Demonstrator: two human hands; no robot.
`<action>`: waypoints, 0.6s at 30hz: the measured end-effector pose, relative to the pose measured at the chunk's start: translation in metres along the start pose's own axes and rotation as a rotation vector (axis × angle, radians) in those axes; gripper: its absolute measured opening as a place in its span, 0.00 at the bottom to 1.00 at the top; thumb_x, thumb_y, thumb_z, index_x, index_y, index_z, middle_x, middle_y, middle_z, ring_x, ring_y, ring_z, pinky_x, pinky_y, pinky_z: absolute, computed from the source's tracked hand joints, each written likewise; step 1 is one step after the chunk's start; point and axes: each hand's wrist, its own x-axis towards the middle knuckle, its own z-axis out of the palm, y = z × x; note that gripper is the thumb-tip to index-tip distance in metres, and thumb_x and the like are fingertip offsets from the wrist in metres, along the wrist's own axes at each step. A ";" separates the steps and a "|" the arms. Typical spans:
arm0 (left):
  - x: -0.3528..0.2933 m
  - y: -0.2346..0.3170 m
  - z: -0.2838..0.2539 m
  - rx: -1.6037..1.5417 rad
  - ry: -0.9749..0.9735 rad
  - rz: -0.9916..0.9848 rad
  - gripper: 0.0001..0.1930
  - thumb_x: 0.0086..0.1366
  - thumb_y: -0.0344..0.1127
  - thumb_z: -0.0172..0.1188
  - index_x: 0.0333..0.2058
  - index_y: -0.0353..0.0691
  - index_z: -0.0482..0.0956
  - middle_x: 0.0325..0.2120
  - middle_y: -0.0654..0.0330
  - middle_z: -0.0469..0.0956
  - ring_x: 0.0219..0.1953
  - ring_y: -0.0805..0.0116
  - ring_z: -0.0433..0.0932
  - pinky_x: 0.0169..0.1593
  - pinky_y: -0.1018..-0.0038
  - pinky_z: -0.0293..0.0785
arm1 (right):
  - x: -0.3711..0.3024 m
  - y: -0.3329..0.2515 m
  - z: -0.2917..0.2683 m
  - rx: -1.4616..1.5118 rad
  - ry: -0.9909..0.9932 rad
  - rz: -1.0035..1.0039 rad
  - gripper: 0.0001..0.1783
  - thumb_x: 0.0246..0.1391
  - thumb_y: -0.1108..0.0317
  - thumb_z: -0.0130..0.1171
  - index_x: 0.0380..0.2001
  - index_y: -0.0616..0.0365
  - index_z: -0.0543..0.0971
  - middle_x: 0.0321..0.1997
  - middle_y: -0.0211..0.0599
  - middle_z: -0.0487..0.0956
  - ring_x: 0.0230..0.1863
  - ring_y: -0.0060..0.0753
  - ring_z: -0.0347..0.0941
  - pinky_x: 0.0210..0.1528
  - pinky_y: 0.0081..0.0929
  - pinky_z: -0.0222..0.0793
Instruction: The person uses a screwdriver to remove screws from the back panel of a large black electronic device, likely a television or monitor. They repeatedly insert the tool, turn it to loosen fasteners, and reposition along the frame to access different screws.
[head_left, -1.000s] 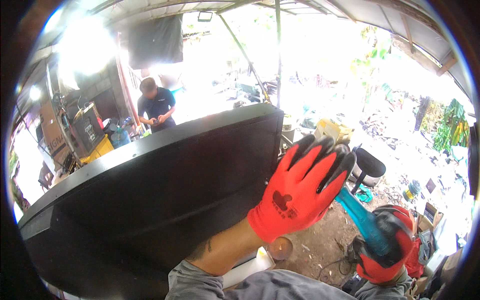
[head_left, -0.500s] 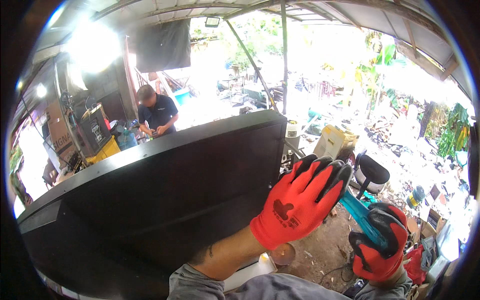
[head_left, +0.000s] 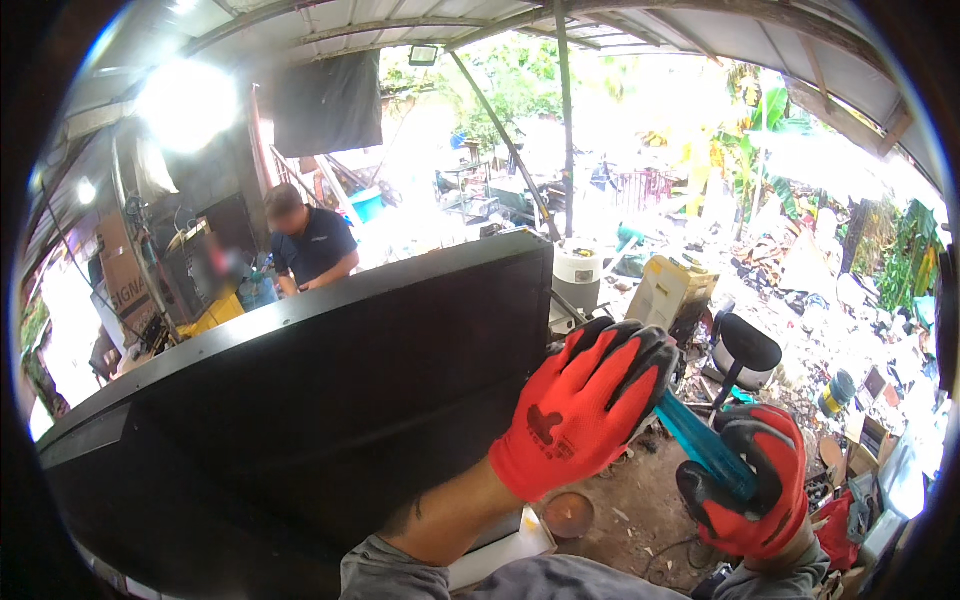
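The left hand point(head_left: 595, 410), in a red glove with black-coated fingers, was right of centre in the frame, its fingers side by side and bent over toward the upper right. Its palm faced away, so I could not tell how tight its grip was. A long, narrow blue-green bar point(head_left: 705, 445) ran from the edge of that glove down toward the lower right, where the right hand point(head_left: 750, 480), gloved the same way, had its grip closed around the bar's lower end. What kind of thing the bar was could not be made out.

A large black panel point(head_left: 300, 400) filled the left and middle of the frame, its right edge just beside the left hand's fingers. Behind its top edge, left of centre, stood a person point(head_left: 315, 245) in a dark shirt, head bent down. A white drum point(head_left: 577, 278) stood beyond the panel's right corner, near a yellow and cream box point(head_left: 670, 292). A black pad point(head_left: 749, 343) on a post rose above the right hand. At the lower middle, a reddish-brown round dish point(head_left: 568, 515) lay on the ground point(head_left: 625, 530), beside a long white box point(head_left: 505, 555). A bright lamp point(head_left: 187, 102) shone at the upper left.
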 end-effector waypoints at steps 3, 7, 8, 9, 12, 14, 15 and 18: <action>-0.003 -0.001 0.003 0.062 0.050 0.007 0.22 0.52 0.33 0.62 0.48 0.39 0.80 0.50 0.48 0.78 0.53 0.47 0.77 0.56 0.53 0.73 | -0.001 -0.009 -0.021 -0.142 -0.139 0.059 0.34 0.36 0.68 0.77 0.47 0.62 0.73 0.40 0.46 0.77 0.34 0.49 0.75 0.34 0.43 0.70; -0.005 -0.008 0.019 0.043 0.116 0.015 0.28 0.43 0.36 0.71 0.47 0.41 0.81 0.54 0.53 0.76 0.55 0.49 0.76 0.59 0.52 0.70 | 0.005 -0.012 -0.016 -0.355 -0.163 -0.125 0.35 0.37 0.68 0.75 0.50 0.61 0.71 0.42 0.47 0.76 0.33 0.49 0.75 0.32 0.43 0.69; 0.002 -0.006 0.016 0.024 0.124 0.032 0.27 0.43 0.36 0.71 0.47 0.41 0.81 0.53 0.54 0.77 0.54 0.50 0.76 0.58 0.52 0.71 | -0.004 -0.003 -0.009 -0.229 -0.073 -0.082 0.36 0.37 0.69 0.75 0.51 0.60 0.70 0.43 0.47 0.76 0.34 0.50 0.76 0.33 0.43 0.70; 0.006 -0.004 0.010 0.018 0.129 0.043 0.27 0.43 0.36 0.71 0.47 0.41 0.81 0.53 0.54 0.77 0.54 0.50 0.77 0.57 0.53 0.72 | -0.009 0.003 0.000 -0.087 0.021 -0.060 0.36 0.37 0.70 0.74 0.52 0.58 0.70 0.44 0.47 0.76 0.35 0.50 0.76 0.34 0.44 0.72; 0.005 0.001 -0.002 0.037 0.028 0.036 0.27 0.44 0.36 0.71 0.47 0.40 0.81 0.52 0.55 0.78 0.53 0.52 0.78 0.56 0.55 0.73 | 0.001 0.009 0.007 -0.062 0.053 -0.165 0.38 0.38 0.66 0.75 0.54 0.60 0.69 0.46 0.47 0.77 0.39 0.51 0.78 0.41 0.43 0.75; 0.000 -0.001 0.002 0.049 0.046 0.037 0.22 0.51 0.33 0.65 0.47 0.38 0.81 0.51 0.51 0.78 0.52 0.50 0.78 0.55 0.54 0.74 | 0.010 -0.004 -0.010 -0.114 -0.072 -0.110 0.40 0.39 0.60 0.76 0.55 0.60 0.69 0.45 0.47 0.77 0.38 0.51 0.78 0.40 0.41 0.74; -0.003 -0.002 0.004 0.052 0.057 0.034 0.19 0.54 0.32 0.62 0.46 0.37 0.81 0.50 0.49 0.78 0.51 0.50 0.78 0.54 0.54 0.75 | 0.000 -0.001 -0.008 -0.081 -0.075 -0.047 0.41 0.39 0.57 0.76 0.56 0.61 0.70 0.44 0.47 0.78 0.38 0.51 0.78 0.40 0.41 0.74; -0.003 -0.007 0.014 -0.011 0.130 0.056 0.19 0.54 0.31 0.62 0.47 0.36 0.80 0.51 0.47 0.77 0.51 0.48 0.78 0.54 0.54 0.75 | -0.019 -0.003 -0.015 -0.135 -0.152 0.084 0.42 0.39 0.53 0.76 0.56 0.61 0.72 0.41 0.47 0.78 0.36 0.51 0.78 0.38 0.42 0.72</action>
